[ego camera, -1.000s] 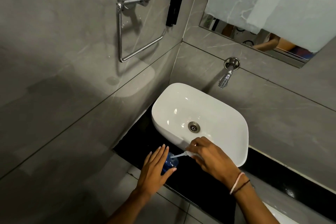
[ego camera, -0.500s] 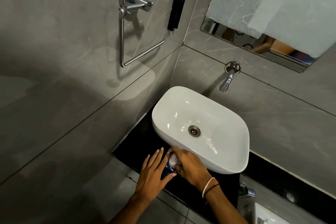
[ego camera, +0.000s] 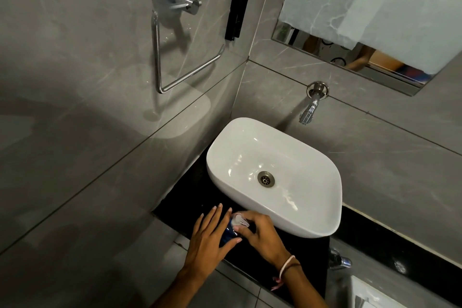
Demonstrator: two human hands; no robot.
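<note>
Small blue bottle (ego camera: 228,232) judged light, rigid and slick: left hand (ego camera: 207,240) grip clasps its body, right hand (ego camera: 262,235) grip pinches the clear cap (ego camera: 238,220), the sound turning point.

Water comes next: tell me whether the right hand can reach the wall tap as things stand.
Probably yes, once freed: the right hand pinches the white cap on the blue bottle, and only the open basin lies between it and the wall tap.

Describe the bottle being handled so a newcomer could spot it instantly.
Find the white basin on the black counter. Just before its near rim, the left hand and right hand hold a small blue bottle with a clear cap, the only blue item by the basin.
</note>
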